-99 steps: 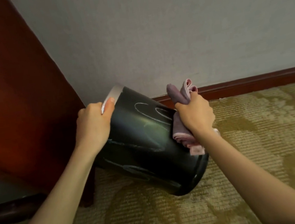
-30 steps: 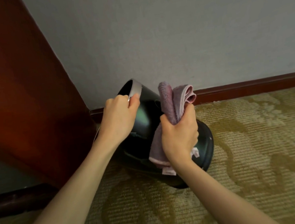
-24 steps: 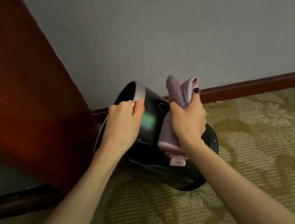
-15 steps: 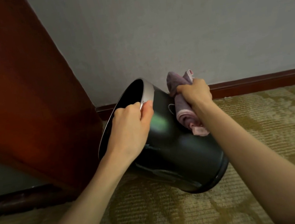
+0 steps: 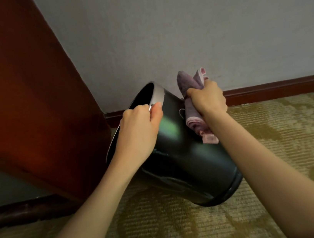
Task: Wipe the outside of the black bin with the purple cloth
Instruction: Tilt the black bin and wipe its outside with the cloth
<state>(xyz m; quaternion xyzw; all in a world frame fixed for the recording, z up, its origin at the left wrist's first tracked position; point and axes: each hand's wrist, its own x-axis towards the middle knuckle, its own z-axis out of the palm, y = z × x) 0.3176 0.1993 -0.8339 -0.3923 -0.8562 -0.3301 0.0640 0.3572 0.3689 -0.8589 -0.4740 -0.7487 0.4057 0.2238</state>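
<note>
Dim, warm indoor light; soft green glare on black bin (image 5: 185, 155); wide-angle edge bending.

Head view, looking down, close

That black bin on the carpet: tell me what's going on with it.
A person is wiping the black bin. The left hand grips its silver rim and holds it tilted, base on the carpet by the wall. The right hand presses a bunched purple cloth against the bin's upper side.
</note>
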